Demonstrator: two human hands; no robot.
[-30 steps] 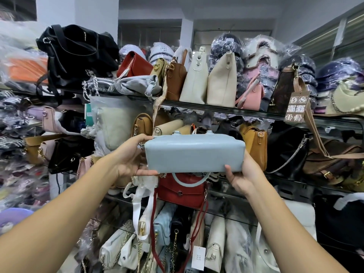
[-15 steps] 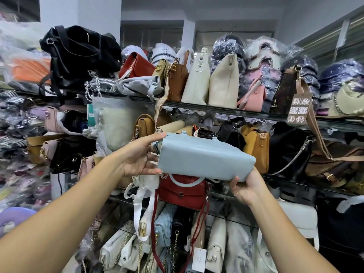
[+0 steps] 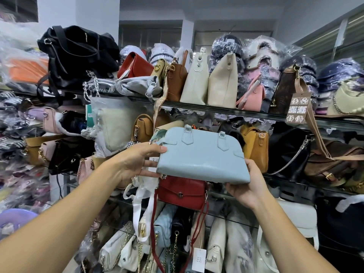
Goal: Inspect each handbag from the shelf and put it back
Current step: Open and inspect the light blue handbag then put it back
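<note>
Light blue handbag (image 3: pixel 201 154) in the middle of the frame, up in the air in front of the shelf (image 3: pixel 197 107), not resting on it. Tipped a little, left end higher, flat side facing the camera.

Gripped at both ends. Left hand (image 3: pixel 136 162) at the left end, thumb on top, fingers underneath, pinching the edge. Right hand (image 3: pixel 246 188) at the lower right corner, fingers curled under the bottom. Nothing else in either hand.

Looks small and most likely light. Seems stiff too: keeps its round dome shape, with no sag between the two hands. Smooth skin, so maybe a bit slippery. Better to hold with fingers under the bottom than to press on the flat sides alone. Two short tabs with silver rings on top for the handle. Handle itself mostly hidden behind, hard to see. Could likely be carried by that handle as well. Best not to squeeze the middle hard, or might dent.

Just below: a red bag (image 3: pixel 181 191) with a round clasp. To the right: a mustard yellow bag (image 3: pixel 256 148). Cannot tell which gap is the right one for putting back. Packed tight all around, so go slow and mind the hanging straps.
</note>
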